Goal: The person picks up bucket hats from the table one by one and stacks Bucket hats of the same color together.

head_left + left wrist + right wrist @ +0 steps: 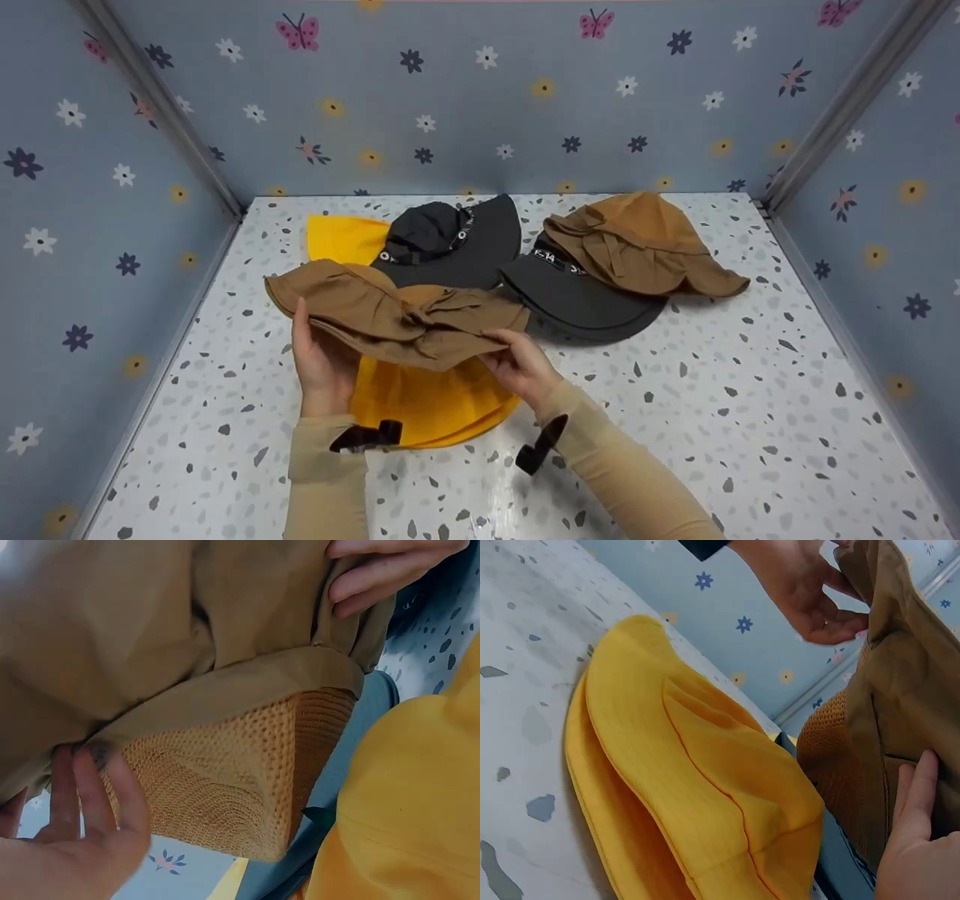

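A brown sun hat with a wide floppy brim is held up in both hands above the table. My left hand grips the brim's left end, thumb along the front edge and the other fingers underneath. At the right end, my right hand pinches the brim fabric. The left wrist view shows the hat's tan mesh lining hanging below the inner band. Beneath the brown hat lies a yellow hat, its crown partly hidden by it; the right wrist view shows its stitched brim.
Behind the held hat, a black hat with a wide brim overlaps a yellow piece of hat. To the right, a second brown hat rests on a black hat with white lettering. Patterned walls enclose the speckled table.
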A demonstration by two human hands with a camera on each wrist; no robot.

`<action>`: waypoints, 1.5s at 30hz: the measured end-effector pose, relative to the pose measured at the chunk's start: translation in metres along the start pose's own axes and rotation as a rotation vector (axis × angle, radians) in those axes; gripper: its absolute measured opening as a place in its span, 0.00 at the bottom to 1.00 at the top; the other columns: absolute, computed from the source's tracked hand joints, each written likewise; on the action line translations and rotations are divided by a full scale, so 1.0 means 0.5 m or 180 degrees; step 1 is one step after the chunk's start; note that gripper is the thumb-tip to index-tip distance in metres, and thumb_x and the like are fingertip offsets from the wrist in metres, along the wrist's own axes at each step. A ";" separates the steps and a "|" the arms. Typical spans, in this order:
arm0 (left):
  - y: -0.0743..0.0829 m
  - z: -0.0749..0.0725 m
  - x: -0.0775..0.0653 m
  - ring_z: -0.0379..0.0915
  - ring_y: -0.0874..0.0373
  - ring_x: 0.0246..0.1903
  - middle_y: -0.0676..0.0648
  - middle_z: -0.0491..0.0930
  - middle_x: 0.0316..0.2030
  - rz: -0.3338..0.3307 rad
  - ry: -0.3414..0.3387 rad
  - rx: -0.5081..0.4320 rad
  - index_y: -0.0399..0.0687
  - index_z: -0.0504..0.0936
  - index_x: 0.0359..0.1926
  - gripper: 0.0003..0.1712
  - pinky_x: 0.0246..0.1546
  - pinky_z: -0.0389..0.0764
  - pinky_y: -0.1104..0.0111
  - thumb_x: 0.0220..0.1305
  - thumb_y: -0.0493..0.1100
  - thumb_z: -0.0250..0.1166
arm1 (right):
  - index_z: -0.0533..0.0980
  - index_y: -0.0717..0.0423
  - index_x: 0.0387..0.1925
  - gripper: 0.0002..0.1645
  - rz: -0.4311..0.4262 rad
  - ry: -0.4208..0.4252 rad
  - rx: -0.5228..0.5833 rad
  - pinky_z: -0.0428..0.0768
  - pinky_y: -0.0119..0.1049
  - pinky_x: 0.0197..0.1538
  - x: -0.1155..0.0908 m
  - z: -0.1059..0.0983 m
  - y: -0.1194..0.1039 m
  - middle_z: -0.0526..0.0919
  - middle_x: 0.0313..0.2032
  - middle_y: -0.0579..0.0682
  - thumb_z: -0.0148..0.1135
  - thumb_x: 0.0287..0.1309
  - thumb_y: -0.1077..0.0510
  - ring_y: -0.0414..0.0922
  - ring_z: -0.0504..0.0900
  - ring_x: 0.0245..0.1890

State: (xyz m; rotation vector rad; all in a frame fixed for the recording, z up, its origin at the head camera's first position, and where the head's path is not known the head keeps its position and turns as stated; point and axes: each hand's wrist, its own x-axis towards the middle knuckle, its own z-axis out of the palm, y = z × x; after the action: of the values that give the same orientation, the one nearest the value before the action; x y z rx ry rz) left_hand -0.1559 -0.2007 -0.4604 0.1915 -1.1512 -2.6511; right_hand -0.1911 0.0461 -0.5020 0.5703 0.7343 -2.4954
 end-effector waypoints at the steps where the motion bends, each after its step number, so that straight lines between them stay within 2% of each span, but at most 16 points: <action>1: 0.001 0.000 0.000 0.61 0.53 0.67 0.50 0.64 0.65 0.0033 0.0021 -0.0029 0.61 0.58 0.71 0.32 0.69 0.61 0.55 0.73 0.65 0.46 | 0.68 0.66 0.54 0.15 0.0033 -0.0014 -0.0014 0.85 0.36 0.48 -0.003 0.001 0.003 0.73 0.55 0.60 0.51 0.67 0.71 0.47 0.83 0.45; 4: 0.007 0.000 0.002 0.64 0.55 0.65 0.50 0.67 0.62 0.0111 0.0075 -0.0141 0.59 0.61 0.69 0.31 0.69 0.64 0.59 0.72 0.66 0.47 | 0.69 0.65 0.53 0.14 0.0105 -0.0068 -0.0070 0.85 0.37 0.48 -0.013 0.007 0.012 0.76 0.52 0.59 0.52 0.66 0.71 0.48 0.85 0.44; 8: 0.019 0.006 0.002 0.69 0.56 0.60 0.49 0.70 0.57 0.0241 0.0149 -0.0190 0.56 0.63 0.67 0.31 0.62 0.71 0.65 0.73 0.65 0.47 | 0.74 0.65 0.48 0.10 0.0141 -0.0159 -0.0250 0.86 0.37 0.47 -0.028 0.017 0.023 0.82 0.45 0.57 0.53 0.66 0.71 0.47 0.86 0.42; 11: 0.026 0.011 0.000 0.70 0.55 0.58 0.49 0.70 0.54 0.0356 0.0149 -0.0197 0.54 0.63 0.67 0.31 0.60 0.73 0.65 0.73 0.65 0.46 | 0.77 0.65 0.43 0.08 0.0093 -0.0215 -0.0425 0.86 0.37 0.48 -0.037 0.021 0.029 0.84 0.42 0.56 0.54 0.66 0.71 0.47 0.87 0.42; 13: 0.028 0.014 -0.001 0.70 0.55 0.57 0.48 0.70 0.53 0.0390 0.0122 -0.0245 0.53 0.63 0.67 0.31 0.59 0.74 0.65 0.74 0.65 0.45 | 0.77 0.64 0.44 0.08 0.0045 -0.0259 -0.0504 0.85 0.37 0.48 -0.042 0.022 0.031 0.84 0.42 0.56 0.54 0.66 0.70 0.47 0.87 0.42; 21: 0.031 0.013 -0.006 0.65 0.54 0.61 0.48 0.67 0.58 0.0329 0.0104 -0.0517 0.55 0.61 0.69 0.30 0.64 0.68 0.62 0.75 0.63 0.43 | 0.69 0.62 0.58 0.21 -0.0293 -0.0482 -0.1004 0.85 0.38 0.49 -0.058 0.029 0.034 0.83 0.45 0.54 0.57 0.63 0.70 0.46 0.87 0.43; 27: 0.020 0.016 -0.002 0.68 0.55 0.61 0.49 0.68 0.59 0.0283 0.0127 -0.0522 0.53 0.63 0.66 0.27 0.62 0.73 0.65 0.76 0.61 0.41 | 0.68 0.63 0.58 0.25 -0.0729 -0.0365 -0.1165 0.85 0.36 0.48 -0.059 0.020 0.011 0.83 0.44 0.52 0.58 0.58 0.73 0.45 0.87 0.41; 30: 0.007 0.020 -0.002 0.71 0.56 0.59 0.49 0.69 0.59 0.0217 0.0184 -0.0463 0.53 0.64 0.66 0.26 0.58 0.77 0.66 0.77 0.60 0.41 | 0.68 0.62 0.58 0.28 -0.0925 -0.0206 -0.1199 0.85 0.37 0.48 -0.058 0.006 -0.006 0.81 0.46 0.53 0.59 0.55 0.75 0.46 0.86 0.42; 34: -0.015 0.028 -0.001 0.72 0.58 0.57 0.50 0.70 0.58 0.0033 0.0128 -0.0417 0.53 0.66 0.64 0.24 0.56 0.78 0.67 0.78 0.58 0.41 | 0.66 0.57 0.60 0.34 -0.1072 -0.0006 -0.1160 0.84 0.39 0.50 -0.061 -0.016 -0.033 0.78 0.50 0.54 0.58 0.52 0.77 0.48 0.84 0.45; 40: -0.044 0.040 -0.005 0.70 0.59 0.58 0.52 0.71 0.59 -0.0280 0.0096 -0.0428 0.56 0.68 0.65 0.22 0.61 0.73 0.67 0.78 0.56 0.43 | 0.61 0.50 0.65 0.44 -0.1228 0.0131 -0.1021 0.83 0.40 0.52 -0.069 -0.043 -0.065 0.72 0.57 0.54 0.55 0.48 0.82 0.48 0.81 0.51; 42: -0.053 0.044 -0.007 0.70 0.59 0.59 0.53 0.71 0.61 -0.0383 0.0107 -0.0478 0.58 0.67 0.67 0.22 0.63 0.71 0.66 0.78 0.55 0.44 | 0.61 0.47 0.65 0.44 -0.1262 0.0190 -0.0940 0.82 0.40 0.54 -0.073 -0.050 -0.075 0.73 0.57 0.53 0.55 0.50 0.81 0.48 0.81 0.51; 45: -0.062 0.050 -0.007 0.70 0.59 0.58 0.53 0.71 0.60 -0.0522 0.0143 -0.0486 0.57 0.67 0.66 0.22 0.63 0.71 0.67 0.78 0.56 0.45 | 0.63 0.46 0.64 0.36 -0.1294 0.0276 -0.0815 0.80 0.39 0.57 -0.076 -0.059 -0.091 0.74 0.56 0.50 0.56 0.58 0.75 0.45 0.81 0.50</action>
State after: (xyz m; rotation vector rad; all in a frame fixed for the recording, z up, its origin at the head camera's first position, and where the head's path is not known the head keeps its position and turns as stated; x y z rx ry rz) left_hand -0.1630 -0.1616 -0.4661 0.3285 -0.9515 -2.8470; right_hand -0.1779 0.1094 -0.4878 0.4747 1.2924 -2.6858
